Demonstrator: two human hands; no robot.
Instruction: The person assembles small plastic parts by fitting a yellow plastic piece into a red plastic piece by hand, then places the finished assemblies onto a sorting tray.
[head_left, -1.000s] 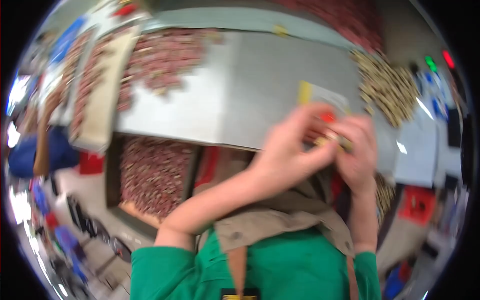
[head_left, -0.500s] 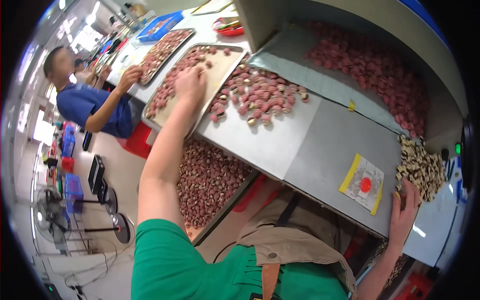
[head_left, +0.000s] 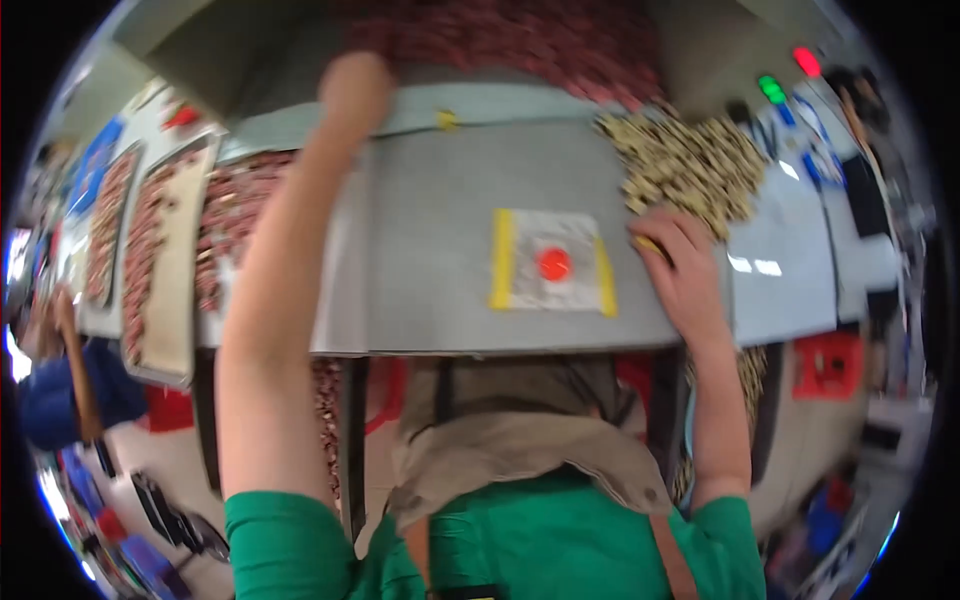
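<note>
Tan pieces (head_left: 690,165) beside the red-dot card (head_left: 552,262) are touched by the right hand (head_left: 685,270), flat, grip released; left hand (head_left: 355,90) at the reddish heap (head_left: 520,40), grip unclear; gathering judged in hand.

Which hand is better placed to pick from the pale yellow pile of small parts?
Right. The right hand rests at the edge of the pale pile; the left hand is far across, at the reddish heap.

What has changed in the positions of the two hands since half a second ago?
The left hand left the tray of reddish pieces at the left and now reaches up to the red heap at the top. The right hand stays at the tan pile, beside the red-dotted square.
</note>
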